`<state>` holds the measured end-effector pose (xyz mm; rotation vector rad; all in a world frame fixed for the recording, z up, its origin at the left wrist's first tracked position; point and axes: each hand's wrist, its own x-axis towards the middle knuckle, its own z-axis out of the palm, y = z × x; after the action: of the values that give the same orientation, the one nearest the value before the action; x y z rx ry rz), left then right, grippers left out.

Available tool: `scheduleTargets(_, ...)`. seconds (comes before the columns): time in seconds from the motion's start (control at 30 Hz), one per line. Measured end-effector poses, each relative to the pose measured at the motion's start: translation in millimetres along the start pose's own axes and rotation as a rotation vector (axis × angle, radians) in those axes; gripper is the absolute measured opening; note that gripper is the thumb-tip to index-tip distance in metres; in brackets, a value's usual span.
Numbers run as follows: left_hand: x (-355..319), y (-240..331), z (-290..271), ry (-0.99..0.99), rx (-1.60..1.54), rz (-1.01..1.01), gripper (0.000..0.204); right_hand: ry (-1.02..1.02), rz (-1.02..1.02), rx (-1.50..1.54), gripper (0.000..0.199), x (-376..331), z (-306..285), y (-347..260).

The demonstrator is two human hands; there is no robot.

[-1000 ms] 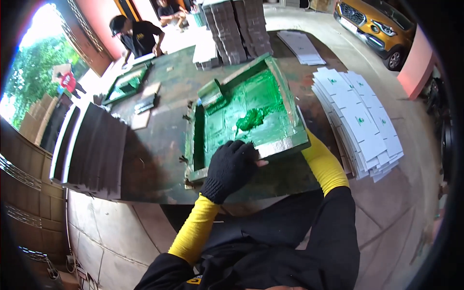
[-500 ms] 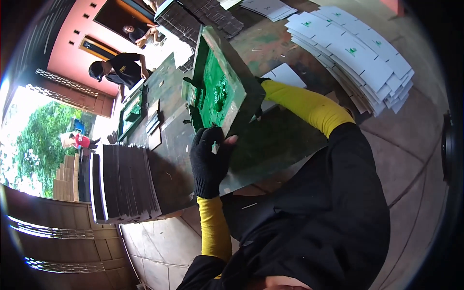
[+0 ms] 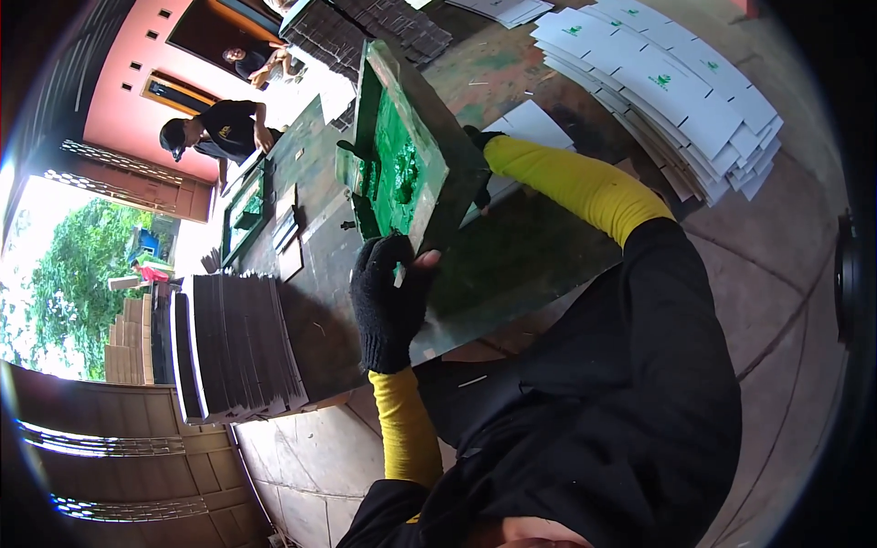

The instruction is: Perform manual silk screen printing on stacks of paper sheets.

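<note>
A screen-printing frame (image 3: 438, 187) stands tilted up over the dark table in front of me, its mesh coated with wet green ink (image 3: 402, 173). My left hand (image 3: 391, 297), in a black glove with the thumb tip bare, is closed on the frame's near corner. Beyond the raised frame, my right hand (image 3: 479, 142) reaches in at the right, also black-gloved. The frame hides most of its fingers, so I cannot tell whether it holds anything. A white cardboard sheet (image 3: 530, 126) lies on the table beside that hand, partly behind the frame.
Printed white sheets (image 3: 658, 82) form a fanned pile at the right. A thick stack of dark-edged cardboard (image 3: 237, 342) stands at the left corner, with more stacks (image 3: 356, 41) at the far end. Another person (image 3: 228, 128) works by a second green frame (image 3: 245, 217).
The tilted frame and both my hands sit slightly farther left and up in the picture, partly from a small view shift. More white sheet shows beneath the frame. A distant person outside has changed posture.
</note>
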<state>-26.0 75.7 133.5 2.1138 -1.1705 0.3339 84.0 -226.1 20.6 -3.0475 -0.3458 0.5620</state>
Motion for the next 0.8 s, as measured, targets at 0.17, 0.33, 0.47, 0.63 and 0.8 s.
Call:
scheduleTargets(0.17, -3, 3, -6, 0.049, -0.04, -0.058, 0.028, 0.168, 0.049, -0.026, 0.143, -32, -38, -10)
scheduleTargets(0.33, -11, -13, -6, 0.144, -0.086, -0.085, 0.033, 0.324, 0.084, -0.268, 0.122, -146, -102, 2)
scheduleTargets(0.47, -13, -20, -14, 0.178, -0.094, -0.084, 0.035, 0.29, 0.287, -0.021, 0.123, -244, -133, 45)
scheduleTargets(0.63, -8, -18, -10, 0.184, -0.116, -0.051, 0.035, 0.53, 0.909, -0.205, 0.127, -347, -66, 179)
scheduleTargets(0.8, -12, -17, -14, 0.152, -0.088, -0.086, 0.037, 0.378, 1.138, -0.027, 0.131, -382, -52, 203)
